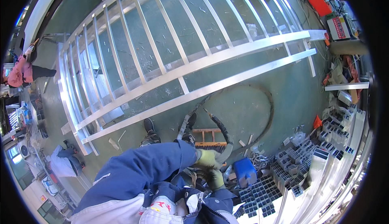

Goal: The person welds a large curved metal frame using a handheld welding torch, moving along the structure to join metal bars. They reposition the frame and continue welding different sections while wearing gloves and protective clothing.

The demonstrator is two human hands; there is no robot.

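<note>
My left hand (208, 159), in a yellow-green work glove, reaches across in front of my body. Its fingers are closed around a thick grey-wrapped cable (227, 147), which bends up and loops over the floor. Just below it is my right hand (218, 180), also gloved and close to my jacket. Its fingers look curled beside something dark that I cannot make out. Ahead of me stands a large silver metal railing frame (194, 65) with many parallel bars. The cable's other stretch passes beside my right leg toward the frame's lower rail.
An orange-brown step or rack (209, 136) stands by my feet. To the right are a blue jug (245, 172), stacked square metal tubes (265, 195) and long profiles. Another person (26, 70) stands at far left; a second person (65, 161) bends lower left. Offcuts litter the floor.
</note>
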